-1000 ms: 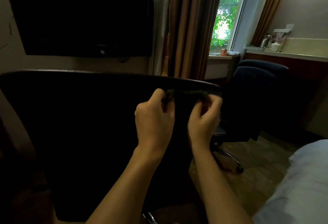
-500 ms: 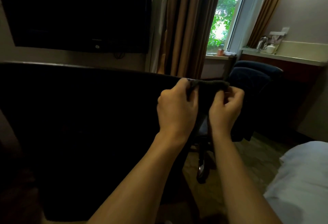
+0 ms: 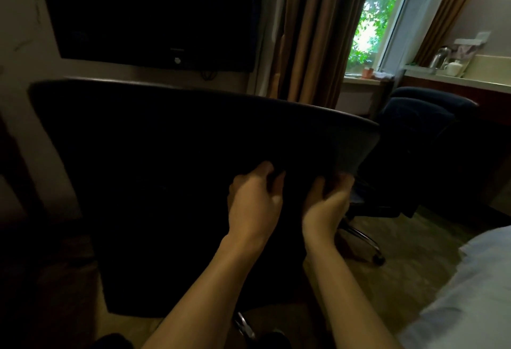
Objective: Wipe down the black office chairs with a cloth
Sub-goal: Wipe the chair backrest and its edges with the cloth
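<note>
The black chair backrest (image 3: 171, 182) fills the centre and left of the head view, seen from behind, its curved top edge running from upper left down to the right corner. Above it, a dark wall-mounted television (image 3: 154, 11) hangs on the pale wall. To the right of the television, brown curtains (image 3: 312, 30) hang beside a window (image 3: 373, 17) showing green foliage. A second dark office chair (image 3: 420, 138) stands beyond the right edge of the backrest, near the window; a chrome base leg with a caster (image 3: 367, 243) shows on the floor below it. A white bed corner (image 3: 470, 293) occupies the lower right. At upper right, a tabletop (image 3: 470, 79) carries a kettle (image 3: 439, 57) and a white cup (image 3: 453, 68).

Both hands are raised in front of the lower right part of the backrest, close together but apart. The left hand (image 3: 254, 202) has its fingers curled, and the right hand (image 3: 329, 199) likewise, blurred. The dark cloth (image 3: 298, 182) sits between the two hands against the backrest; it is nearly the same tone as the chair, so its outline is hard to separate. Grip state: each hand appears to hold one end of the cloth with a narrow, curled grip; the exact finger contact cannot be told.
</note>
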Demonstrator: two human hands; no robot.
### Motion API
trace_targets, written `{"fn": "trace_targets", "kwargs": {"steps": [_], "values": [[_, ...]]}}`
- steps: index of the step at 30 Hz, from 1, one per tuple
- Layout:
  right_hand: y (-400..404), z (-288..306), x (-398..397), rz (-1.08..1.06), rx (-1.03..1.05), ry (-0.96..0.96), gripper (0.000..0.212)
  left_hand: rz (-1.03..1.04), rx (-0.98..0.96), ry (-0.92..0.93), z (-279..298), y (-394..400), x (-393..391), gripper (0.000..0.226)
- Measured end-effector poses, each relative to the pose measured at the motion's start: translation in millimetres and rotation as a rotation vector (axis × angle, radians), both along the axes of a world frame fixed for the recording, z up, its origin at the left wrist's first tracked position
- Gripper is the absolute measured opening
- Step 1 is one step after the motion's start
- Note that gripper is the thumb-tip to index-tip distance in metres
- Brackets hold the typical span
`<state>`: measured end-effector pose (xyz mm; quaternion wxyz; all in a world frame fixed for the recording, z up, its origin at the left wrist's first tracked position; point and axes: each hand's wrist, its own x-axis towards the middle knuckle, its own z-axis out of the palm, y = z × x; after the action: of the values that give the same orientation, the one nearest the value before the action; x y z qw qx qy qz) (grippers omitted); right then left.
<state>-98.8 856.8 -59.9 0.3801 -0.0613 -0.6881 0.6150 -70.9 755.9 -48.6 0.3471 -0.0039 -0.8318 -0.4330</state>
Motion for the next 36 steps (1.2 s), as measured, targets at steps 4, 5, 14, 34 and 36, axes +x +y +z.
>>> {"fn": "trace_targets", "kwargs": {"steps": [4,5,14,34,36], "values": [[-39,40,21,0.052,-0.013,0.166,0.017,0.046,0.092,0.143,18,-40,14,0.013],[-49,50,30,0.067,-0.018,0.227,0.016,0.040,0.135,0.176,24,-51,20,0.009],[-151,64,74,0.280,-0.013,0.264,0.011,-0.182,0.497,0.207,37,-145,68,0.025],[-277,58,77,0.176,0.198,0.195,0.019,0.022,0.296,0.302,35,-288,46,0.019],[-283,55,74,0.120,0.168,0.215,0.026,0.027,0.309,0.321,29,-290,39,0.020]]}}
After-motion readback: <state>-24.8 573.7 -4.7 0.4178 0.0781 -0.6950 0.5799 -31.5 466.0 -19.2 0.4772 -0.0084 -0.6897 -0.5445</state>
